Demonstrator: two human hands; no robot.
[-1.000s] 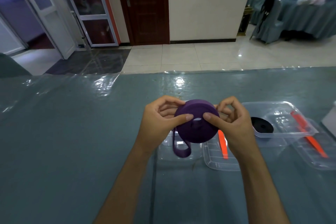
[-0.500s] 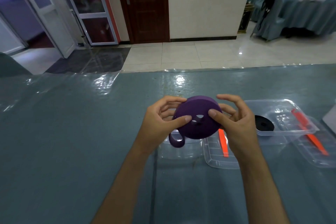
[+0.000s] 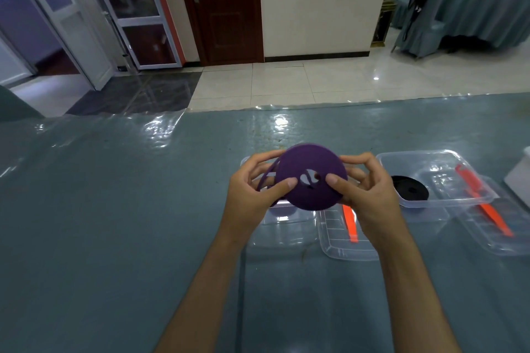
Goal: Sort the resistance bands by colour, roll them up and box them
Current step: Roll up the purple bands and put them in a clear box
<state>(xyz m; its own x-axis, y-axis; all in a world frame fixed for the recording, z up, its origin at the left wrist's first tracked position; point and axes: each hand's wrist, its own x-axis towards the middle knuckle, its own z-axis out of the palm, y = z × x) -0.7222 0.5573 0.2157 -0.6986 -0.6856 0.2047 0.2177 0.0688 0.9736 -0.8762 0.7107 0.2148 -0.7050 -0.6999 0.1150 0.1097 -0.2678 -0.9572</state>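
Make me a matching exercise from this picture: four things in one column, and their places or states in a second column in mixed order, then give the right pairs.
Things:
1. purple band roll
2. black band roll
3. orange clip
4. left hand

Places or states:
A. lies in the clear box on the right
B. held up above the table between both hands
C. lies on the clear lid near the middle
D. thumb presses on the face of the roll, opposite the right hand

Pairs: 1-B, 2-A, 3-C, 4-D
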